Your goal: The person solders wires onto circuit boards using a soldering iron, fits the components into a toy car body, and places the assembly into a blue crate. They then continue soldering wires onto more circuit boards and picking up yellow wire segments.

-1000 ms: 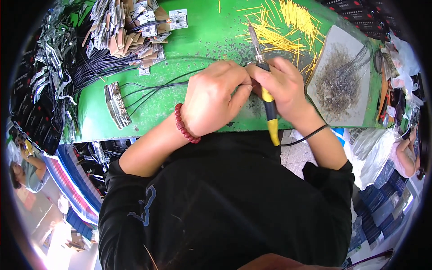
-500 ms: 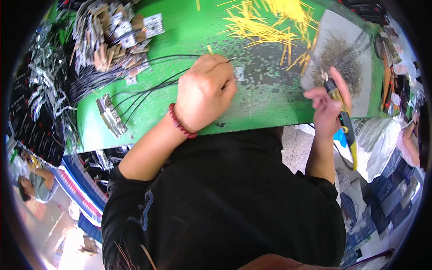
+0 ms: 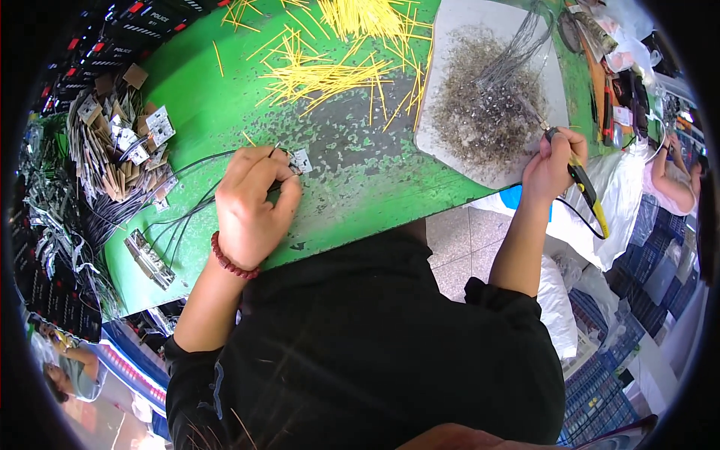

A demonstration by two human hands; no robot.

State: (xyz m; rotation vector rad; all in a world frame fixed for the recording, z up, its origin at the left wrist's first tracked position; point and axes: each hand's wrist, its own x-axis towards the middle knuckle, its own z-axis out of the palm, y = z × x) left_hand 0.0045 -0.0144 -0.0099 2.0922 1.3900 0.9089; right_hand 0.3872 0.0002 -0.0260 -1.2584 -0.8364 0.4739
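Observation:
My left hand (image 3: pixel 253 201), a beaded red bracelet at its wrist, is closed in a pinch above the green table. A thin black cable (image 3: pixel 199 159) runs into its fingers, and a short end pokes out by the thumb and forefinger. Right beside the fingertips lies a small white circuit board (image 3: pixel 301 160). My right hand (image 3: pixel 551 172) grips a yellow and black soldering iron (image 3: pixel 584 189). The iron's metal tip points up and left over a pale sheet (image 3: pixel 450 161) covered with dark residue. Tangled thin grey wire (image 3: pixel 514 60) lies on that sheet.
Thin yellow strands (image 3: pixel 322 82) lie scattered at the far middle. At left are stacked cable-tailed boards (image 3: pixel 120 139), a metal clamp-like piece (image 3: pixel 150 259) and bundled silvery parts (image 3: pixel 52 202). Tools (image 3: pixel 607 112) lie far right; a white bag (image 3: pixel 600 244) hangs by the edge.
The whole view has shifted, so the table sits further left. My right hand's fingers, spread before, have closed around the soldering iron. My left hand keeps its pinch near the small board.

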